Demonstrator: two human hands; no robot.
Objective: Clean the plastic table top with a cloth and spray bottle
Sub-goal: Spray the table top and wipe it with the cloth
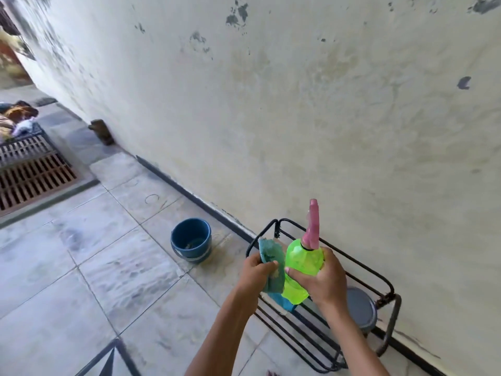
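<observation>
Hands meet in front of a pale, stained wall (298, 104), over a black wire rack (355, 271) that stands on the tiled floor (81, 267) right against it. The left hand (256, 270) grips a teal cloth (271, 253); its fingers (271, 265) are curled round the fabric, with the thumb pressed on the front. The cloth bunches up above the fist and hangs down below it, and its lower end shows behind the bottle's base. The right hand (324, 278) holds a bright green spray bottle (302, 263) by its body. Its fingers (328, 253) are wrapped round the far side and the thumb lies across the near side. The bottle is nearly upright, leaning slightly towards the left hand, and its pink trigger head (313, 226) points up along the wall. Cloth and bottle touch or nearly touch where the two hands come together; which of the two cannot be told.

A round grey container (362, 308) sits on the floor under the rack's far side, close to the wall. A blue bucket (191, 240) stands on the tiles to the left of the rack, near the wall's dark skirting. Further left, well apart from the hands, a rusty metal grate (32, 180) is set in the floor
</observation>
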